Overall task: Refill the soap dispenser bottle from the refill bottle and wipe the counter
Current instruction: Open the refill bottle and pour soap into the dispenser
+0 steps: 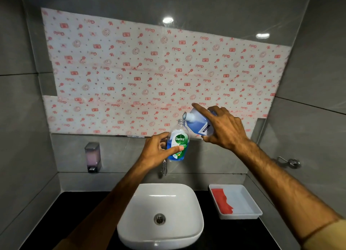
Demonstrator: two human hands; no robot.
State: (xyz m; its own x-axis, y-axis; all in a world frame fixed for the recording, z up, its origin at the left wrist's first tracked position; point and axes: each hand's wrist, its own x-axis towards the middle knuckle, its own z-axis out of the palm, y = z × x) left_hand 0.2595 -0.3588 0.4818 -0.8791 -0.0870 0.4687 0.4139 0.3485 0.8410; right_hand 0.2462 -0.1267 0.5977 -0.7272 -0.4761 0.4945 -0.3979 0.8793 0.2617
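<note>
A: What is the right hand (225, 130) doing?

B: It grips the refill bottle (199, 123), fingers wrapped over its body and the forefinger laid straight along the top. The bottle is tipped far over to the left, blue liquid pooled in its lower side, its open mouth just above and beside the neck of the soap dispenser bottle (178, 145).

A: And the left hand (159, 150)?

B: It holds the dispenser bottle upright in the air above the sink, thumb across the green label on the front, fingers curled behind. The pump top is off; the neck stands open. Blue soap fills the lower part of the bottle.

A: Is liquid running between them?

B: I cannot tell; no stream shows clearly.

A: What lies around?

B: Below the hands a tap (164, 167) comes out of the grey wall over a white basin (161, 216) set on a black counter (234, 234). To the right on the counter sits a white tray (243, 199) with a red cloth (222, 200) lying in its left half. On the wall to the left hangs a wall dispenser (92, 157) with pinkish liquid. Behind, patterned white-and-red paper (149, 72) covers the mirror.
</note>
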